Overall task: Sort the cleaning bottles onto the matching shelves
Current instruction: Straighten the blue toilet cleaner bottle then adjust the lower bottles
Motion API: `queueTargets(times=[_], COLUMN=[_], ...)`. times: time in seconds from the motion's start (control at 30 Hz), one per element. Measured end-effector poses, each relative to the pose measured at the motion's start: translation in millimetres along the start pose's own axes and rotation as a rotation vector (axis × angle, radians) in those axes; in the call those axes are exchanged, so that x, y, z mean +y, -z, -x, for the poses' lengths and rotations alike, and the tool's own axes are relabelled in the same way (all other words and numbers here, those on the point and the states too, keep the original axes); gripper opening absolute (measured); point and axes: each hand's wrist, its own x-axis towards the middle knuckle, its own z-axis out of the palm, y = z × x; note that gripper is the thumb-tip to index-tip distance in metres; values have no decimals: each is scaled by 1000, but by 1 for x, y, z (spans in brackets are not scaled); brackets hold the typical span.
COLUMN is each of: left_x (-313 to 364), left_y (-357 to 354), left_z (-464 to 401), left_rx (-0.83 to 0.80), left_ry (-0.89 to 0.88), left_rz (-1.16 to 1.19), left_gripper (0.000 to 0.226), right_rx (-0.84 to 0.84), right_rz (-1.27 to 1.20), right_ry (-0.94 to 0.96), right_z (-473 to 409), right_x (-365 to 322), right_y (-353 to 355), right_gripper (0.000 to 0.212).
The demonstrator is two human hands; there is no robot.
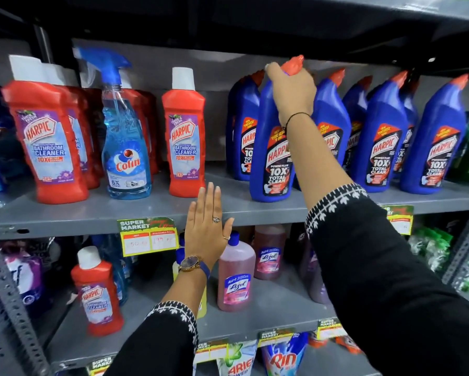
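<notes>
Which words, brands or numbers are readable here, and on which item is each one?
"HARPIC BATHROOM CLEANER 10X": red bottle
"Colin": spray bottle
"HARPIC 10X TOTAL CLEAN": blue bottle, gripped by right hand
"Lizol": pink bottle
"SUPER MARKET": shelf tag; prices blurred
"Rin": pouch

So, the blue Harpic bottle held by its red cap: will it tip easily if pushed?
Probably yes: the blue Harpic bottle is tall and narrows toward its angled neck, where the right hand grips it. It stands near the shelf edge, so a shove could topple it. It likely feels rigid.
</notes>
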Motion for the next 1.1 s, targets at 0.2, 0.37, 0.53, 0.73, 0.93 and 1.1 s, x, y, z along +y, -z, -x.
queueTargets(times=[0.2, 0.37, 0.53, 0.73, 0.93, 1.1], left_x=[0, 1, 1, 0, -1, -2], left_y=[-1, -2, -6, -6, -7, -9], left_z=[2, 1, 2, 4, 4, 6], left_rx=[4, 32, 58, 88, 106, 121], left_ry=[-7, -2, -1, -17, -32, -37], left_rz=[-17, -56, -83, -123, -116, -109], left_gripper=[66, 78, 69, 62, 62, 63], right_rx=[-159, -128, -89, -89, -104, -107], right_rz=[219, 335, 230, 268, 282, 277], right_ry=[-28, 125, -33, -153, -189, -190], right_z=[16, 38, 78, 108, 98, 96], right_x=[2, 33, 77, 112, 108, 114], right_y=[-4, -3, 3, 6, -8, -16], right_gripper=[72, 80, 125, 130, 128, 128])
